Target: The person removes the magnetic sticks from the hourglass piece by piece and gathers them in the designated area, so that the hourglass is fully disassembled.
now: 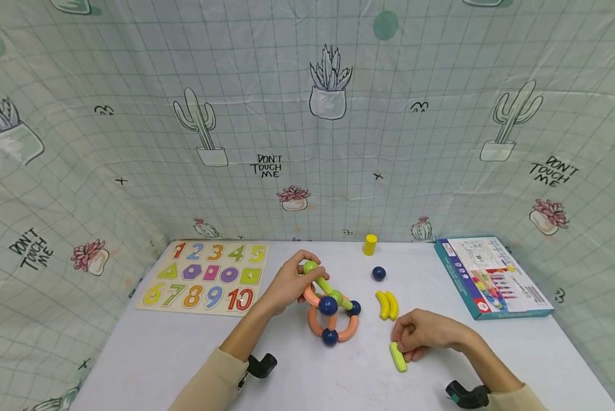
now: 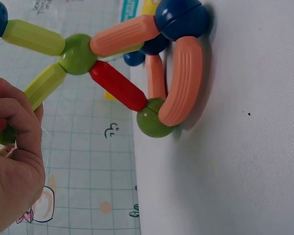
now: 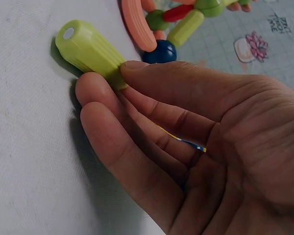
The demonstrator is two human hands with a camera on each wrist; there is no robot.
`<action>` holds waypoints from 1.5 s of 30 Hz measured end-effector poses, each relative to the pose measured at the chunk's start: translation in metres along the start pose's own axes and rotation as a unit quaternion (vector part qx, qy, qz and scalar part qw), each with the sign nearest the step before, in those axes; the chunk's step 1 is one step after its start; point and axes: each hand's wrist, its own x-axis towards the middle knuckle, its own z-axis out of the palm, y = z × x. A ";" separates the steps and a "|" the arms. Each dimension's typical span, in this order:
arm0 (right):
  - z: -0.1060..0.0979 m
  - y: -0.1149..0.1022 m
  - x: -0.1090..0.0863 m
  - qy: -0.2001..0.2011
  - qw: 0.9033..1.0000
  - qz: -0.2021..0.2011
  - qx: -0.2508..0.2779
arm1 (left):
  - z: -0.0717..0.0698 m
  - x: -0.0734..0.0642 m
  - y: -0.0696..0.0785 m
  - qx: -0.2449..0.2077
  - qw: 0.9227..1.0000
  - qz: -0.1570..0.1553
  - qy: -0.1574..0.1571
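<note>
In the head view my left hand (image 1: 288, 282) grips the upper left of a magnetic ball-and-stick structure (image 1: 328, 306), thumb and fingers around its lime-green end. The structure joins dark blue and green balls with lime, red and curved salmon rods. In the left wrist view its curved salmon rod (image 2: 186, 81) and a green ball (image 2: 157, 117) are close over the white table. My right hand (image 1: 428, 331) pinches a loose lime-green rod (image 1: 398, 358) low over the table. A silvery round end shows on that rod (image 3: 90, 49) in the right wrist view.
Two curved yellow rods (image 1: 388, 305), a dark blue ball (image 1: 379, 273) and a yellow cylinder (image 1: 370, 245) lie or stand beyond my right hand. A number puzzle board (image 1: 221, 272) is at the back left, a toy box (image 1: 492, 277) at the back right. A patterned cloth (image 1: 328, 142) hangs behind.
</note>
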 end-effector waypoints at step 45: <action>0.002 -0.134 0.083 0.079 0.946 -0.303 -0.079 | -0.007 0.006 0.006 -0.005 0.998 -0.056 -0.033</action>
